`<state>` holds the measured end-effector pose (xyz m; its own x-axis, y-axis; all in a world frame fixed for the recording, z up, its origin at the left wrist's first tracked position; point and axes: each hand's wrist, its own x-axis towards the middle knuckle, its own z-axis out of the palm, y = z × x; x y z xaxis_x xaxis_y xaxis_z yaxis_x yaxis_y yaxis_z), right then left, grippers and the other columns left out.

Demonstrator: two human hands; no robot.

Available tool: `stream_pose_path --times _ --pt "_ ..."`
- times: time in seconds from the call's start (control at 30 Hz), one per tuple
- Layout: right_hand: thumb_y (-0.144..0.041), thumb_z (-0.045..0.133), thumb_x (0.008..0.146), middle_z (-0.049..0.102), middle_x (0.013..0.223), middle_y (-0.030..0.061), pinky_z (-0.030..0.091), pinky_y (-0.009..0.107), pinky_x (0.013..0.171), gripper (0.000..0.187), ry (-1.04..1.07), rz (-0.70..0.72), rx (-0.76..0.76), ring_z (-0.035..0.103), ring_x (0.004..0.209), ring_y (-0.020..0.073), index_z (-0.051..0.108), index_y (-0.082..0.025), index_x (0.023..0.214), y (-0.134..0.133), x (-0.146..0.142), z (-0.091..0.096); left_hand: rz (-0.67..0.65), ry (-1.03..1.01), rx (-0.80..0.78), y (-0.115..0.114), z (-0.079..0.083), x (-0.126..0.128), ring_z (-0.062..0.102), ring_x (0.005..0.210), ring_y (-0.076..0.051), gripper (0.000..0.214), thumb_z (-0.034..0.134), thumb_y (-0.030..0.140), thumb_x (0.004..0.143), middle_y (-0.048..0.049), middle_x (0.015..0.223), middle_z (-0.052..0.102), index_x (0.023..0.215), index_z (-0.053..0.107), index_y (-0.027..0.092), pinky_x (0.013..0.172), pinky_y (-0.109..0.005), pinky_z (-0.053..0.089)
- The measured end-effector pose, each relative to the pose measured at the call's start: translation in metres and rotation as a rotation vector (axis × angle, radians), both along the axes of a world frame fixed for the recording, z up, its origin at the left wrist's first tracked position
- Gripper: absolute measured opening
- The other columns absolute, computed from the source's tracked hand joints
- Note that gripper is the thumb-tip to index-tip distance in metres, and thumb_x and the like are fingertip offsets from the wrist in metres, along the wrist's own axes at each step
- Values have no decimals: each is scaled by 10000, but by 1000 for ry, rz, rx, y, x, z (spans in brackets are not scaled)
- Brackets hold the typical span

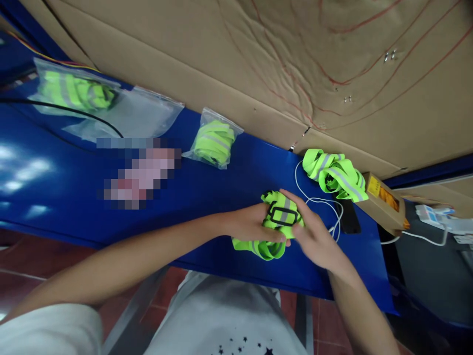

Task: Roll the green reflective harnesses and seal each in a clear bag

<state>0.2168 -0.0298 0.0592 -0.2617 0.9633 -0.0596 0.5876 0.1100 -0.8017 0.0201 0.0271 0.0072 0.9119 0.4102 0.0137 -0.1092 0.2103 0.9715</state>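
Note:
Between my two hands is a folded neon-yellow reflective strap (290, 231) with a grey stripe and a black slide buckle (284, 216) facing up. My left hand (249, 223) grips the bundle from the left, its thumb along the lower side. From the right, my right hand (314, 234) wraps round it, with the thumb near the front and fingers behind. A loose loop of the strap (268, 250) hangs below my left hand, over the blue table. Some fingertips are hidden behind the bundle.
On the blue table (236, 192) lie a bagged strap (214, 142), another bagged bundle (74, 91), an empty-looking clear bag (148, 113) and a blurred-out patch. Rightward are a loose strap pile (334, 172), a white cable (314, 199), a dark phone-like slab (349, 217) and a cardboard box (386, 202).

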Motion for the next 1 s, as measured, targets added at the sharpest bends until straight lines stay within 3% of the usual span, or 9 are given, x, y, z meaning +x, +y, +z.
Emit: stream_pose_path --times 0.1,0.2,0.27,0.4,0.5,0.63,0.7,0.83,1.0 --pt "-519 813 805 693 1314 70 584 397 921 757 -105 -102 126 710 1072 271 537 -297 1474 -3 -9 -5 79 11 -12 -1 -1 2 677 881 -163 219 790 238 775 -28 935 732 945 679 156 821 -287 549" --pt "-467 781 855 782 1040 8 617 326 695 552 -49 -133 83 720 664 171 630 -310 1362 3 -10 -14 32 24 -124 -1 2 3 685 880 -163 231 785 231 763 -28 945 734 966 706 153 797 -282 546" --pt "-450 774 872 793 974 -16 618 298 648 509 -12 -131 97 709 599 150 645 -313 1345 8 -7 -19 47 95 -191 0 7 2 675 805 -151 230 790 215 726 -4 881 720 935 712 154 730 -262 531" --pt "-371 796 871 784 1149 6 640 302 863 491 -22 -129 298 779 912 194 659 -289 1335 10 -2 -25 100 226 -198 0 17 0 587 623 -107 151 744 147 668 55 684 620 804 678 152 573 -211 440" --pt "-285 773 897 755 1254 18 631 292 937 515 -75 -69 427 768 1042 201 625 -292 1391 6 0 -30 85 287 -226 -3 17 0 576 598 -106 130 713 125 664 54 657 605 785 673 151 553 -213 433" --pt "-99 608 948 652 1427 78 603 356 1026 617 -268 117 788 683 1252 248 511 -278 1530 0 1 -34 136 256 -333 -10 9 4 666 787 -146 271 815 186 666 1 859 721 919 722 162 717 -256 526" --pt "-28 548 933 617 1464 95 596 377 1042 679 -313 162 889 657 1291 257 468 -267 1563 -1 2 -35 126 190 -357 -13 6 6 678 859 -156 296 848 212 662 -11 924 736 930 729 169 805 -279 539" --pt "-54 613 921 685 1382 46 628 336 979 685 -238 98 821 719 1189 232 488 -306 1546 -4 4 -36 103 166 -291 -19 -1 12 654 804 -150 313 873 211 617 1 854 709 878 704 173 768 -284 531" --pt "-265 773 873 755 1250 28 657 353 855 487 -166 -143 609 782 978 263 689 -341 1347 -14 3 -30 210 219 -59 -16 -8 16 630 804 -159 253 823 253 674 -14 839 694 865 683 165 750 -290 517"
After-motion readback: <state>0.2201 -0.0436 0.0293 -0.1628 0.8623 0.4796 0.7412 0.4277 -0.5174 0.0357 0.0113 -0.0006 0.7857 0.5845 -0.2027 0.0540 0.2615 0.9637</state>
